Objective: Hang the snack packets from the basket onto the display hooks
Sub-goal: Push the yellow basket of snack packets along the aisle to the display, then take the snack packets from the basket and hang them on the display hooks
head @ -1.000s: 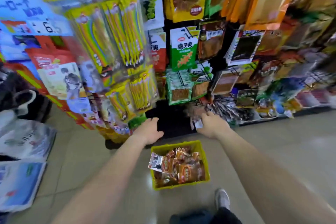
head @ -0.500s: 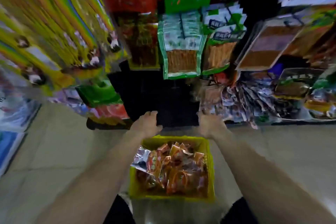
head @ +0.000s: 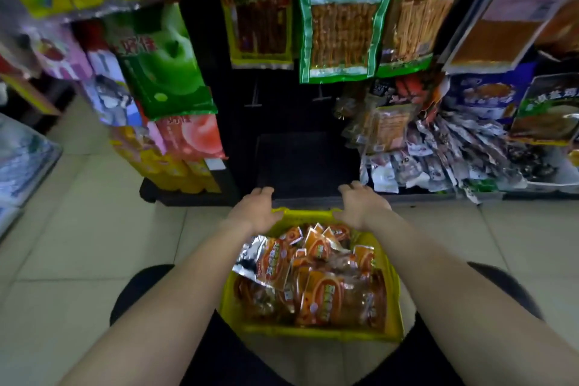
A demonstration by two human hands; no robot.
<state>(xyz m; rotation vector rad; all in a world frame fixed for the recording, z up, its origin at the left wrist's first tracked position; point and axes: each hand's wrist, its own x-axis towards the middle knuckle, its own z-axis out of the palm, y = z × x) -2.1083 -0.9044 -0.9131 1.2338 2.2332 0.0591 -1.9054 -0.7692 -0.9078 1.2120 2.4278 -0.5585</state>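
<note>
Since the snack packets (head: pixel 316 285) are light, soft, slick foil, each is best pinched at the top seal. They are heaped in the yellow basket (head: pixel 313 335), low in front of the person. Its far rim is gripped by left hand (head: pixel 255 210) and right hand (head: pixel 360 205), fingers curled over. Bare display hooks (head: pixel 253 102) are seen above, overhung by green packs (head: pixel 341 19); a loose packet pile (head: pixel 438 160) lies right.

Beige tiled floor (head: pixel 94 229), black display rack (head: pixel 297 160) — dim light

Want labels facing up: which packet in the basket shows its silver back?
The silver packet at the left rim of the basket; the orange packets all show printed fronts.
</note>
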